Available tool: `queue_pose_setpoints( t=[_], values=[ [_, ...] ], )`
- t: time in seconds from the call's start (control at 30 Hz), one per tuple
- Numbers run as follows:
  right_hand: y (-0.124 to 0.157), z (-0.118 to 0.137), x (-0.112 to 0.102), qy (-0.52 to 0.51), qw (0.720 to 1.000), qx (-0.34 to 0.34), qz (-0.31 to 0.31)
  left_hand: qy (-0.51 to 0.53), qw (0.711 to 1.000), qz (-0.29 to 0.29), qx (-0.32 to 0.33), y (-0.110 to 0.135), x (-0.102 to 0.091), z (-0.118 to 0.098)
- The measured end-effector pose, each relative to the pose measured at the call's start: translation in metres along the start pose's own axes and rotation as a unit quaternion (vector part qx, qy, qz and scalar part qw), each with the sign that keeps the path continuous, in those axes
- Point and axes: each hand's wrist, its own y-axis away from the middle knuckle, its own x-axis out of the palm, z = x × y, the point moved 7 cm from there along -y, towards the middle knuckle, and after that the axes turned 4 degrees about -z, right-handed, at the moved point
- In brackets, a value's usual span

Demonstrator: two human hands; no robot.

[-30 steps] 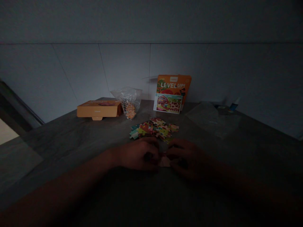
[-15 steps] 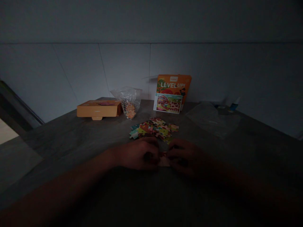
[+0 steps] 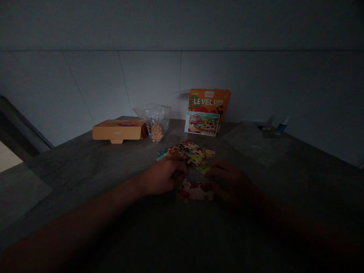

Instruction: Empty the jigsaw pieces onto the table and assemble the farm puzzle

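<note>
Left hand [image 3: 163,175] now nearer puzzle pile [image 3: 196,154]

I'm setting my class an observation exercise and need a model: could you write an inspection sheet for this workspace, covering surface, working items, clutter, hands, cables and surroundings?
Surface: grey table, dimly lit.
Working items: pile of puzzle pieces; small group of pieces nearer the person; picture card before an upright orange box.
Clutter: box lying flat, clear bag with pieces inside, clear plastic sheet or bag, small bottle.
Hands: left hand at the pile's near left edge; right hand by the small group's right end; grip unclear.
Cables: nothing seen.
Surroundings: panelled wall behind.
</note>
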Motion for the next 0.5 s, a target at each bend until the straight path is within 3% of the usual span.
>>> queue_pose_setpoints(
  t=[0.07, 0.27, 0.5],
  values=[
    [0.001, -0.008, 0.0, 0.018, 1.0, 0.023, -0.002, -0.018, 1.0, -0.008, -0.014, 0.0, -0.001, 0.008],
    [0.005, -0.015, 0.011, -0.031, 0.99, 0.09, 0.101, 0.007, 0.999, 0.043, -0.001, 0.002, 0.009, 0.012],
    [0.006, -0.004, 0.011, -0.041, 0.987, 0.069, 0.14, 0.023, 0.998, 0.058, 0.016, 0.003, 0.01, 0.005]
  ],
)
